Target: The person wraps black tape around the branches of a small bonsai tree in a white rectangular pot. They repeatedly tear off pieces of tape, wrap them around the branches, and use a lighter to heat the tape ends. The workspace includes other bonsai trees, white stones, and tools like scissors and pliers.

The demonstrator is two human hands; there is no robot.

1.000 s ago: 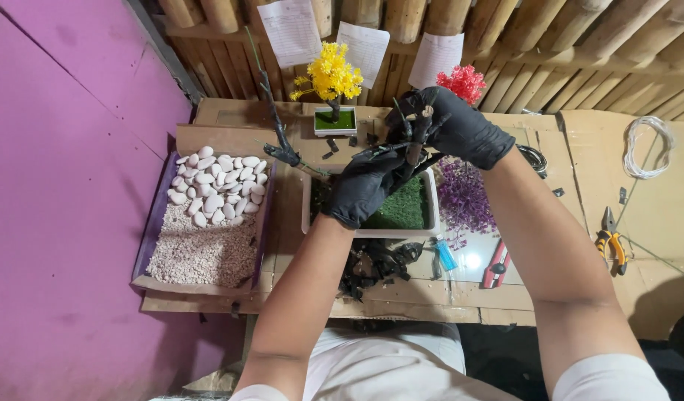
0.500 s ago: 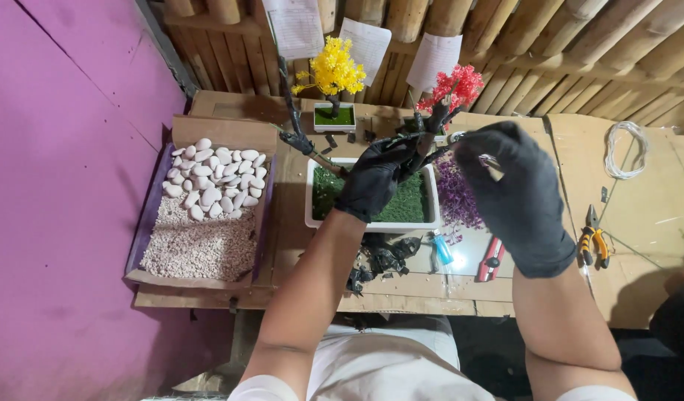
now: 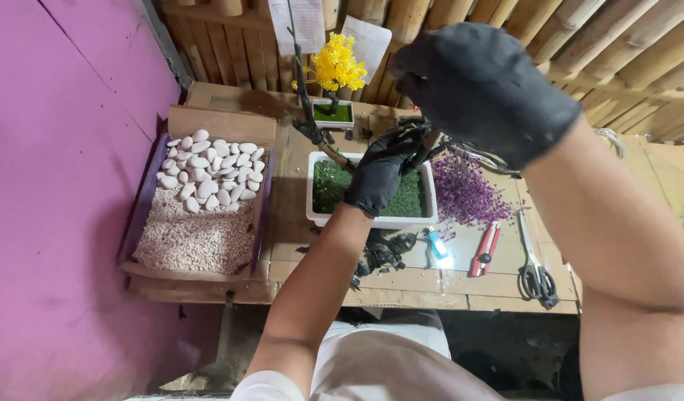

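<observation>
Dark branch pieces [image 3: 423,141] sit pinched in the left hand [image 3: 383,174], whose black-gloved fingers are closed around them just above the white rectangular planter [image 3: 371,220] lined with green moss. The right hand [image 3: 483,85], also in a black glove, is raised close to the camera with its fingers curled; whether it grips anything cannot be told. Left of the planter on the wooden surface [image 3: 297,245], a purple-edged tray [image 3: 138,223] holds white pebbles [image 3: 208,167] and fine gravel. Behind stands a small yellow artificial tree [image 3: 336,67] in its own pot. Purple flower sprigs [image 3: 464,194], a red cutter [image 3: 486,249] and scissors [image 3: 536,276] lie to the right.
</observation>
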